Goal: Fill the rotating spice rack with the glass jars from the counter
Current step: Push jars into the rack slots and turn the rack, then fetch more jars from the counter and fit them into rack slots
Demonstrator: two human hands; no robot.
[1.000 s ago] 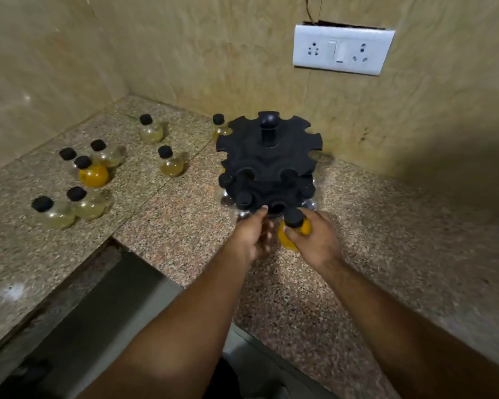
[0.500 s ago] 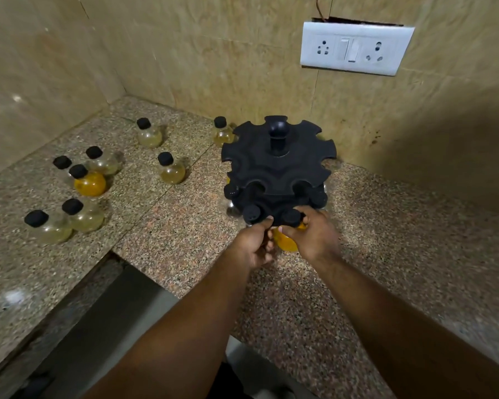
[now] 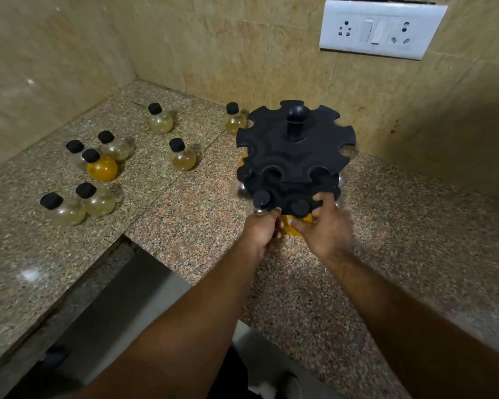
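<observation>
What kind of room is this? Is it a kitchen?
Most likely a home kitchen corner. There is a speckled granite counter, a black rotating spice rack with little glass jars beside it, and a switch and socket plate on the tiled wall.

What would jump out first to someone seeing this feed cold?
The black spice rack near the counter's back corner, with both hands at its lower tier: the right hand on a yellow-filled jar at a front slot, the left hand beside it. Next, the loose black-capped jars left of the rack, one bright orange jar standing out among the pale ones.
</observation>
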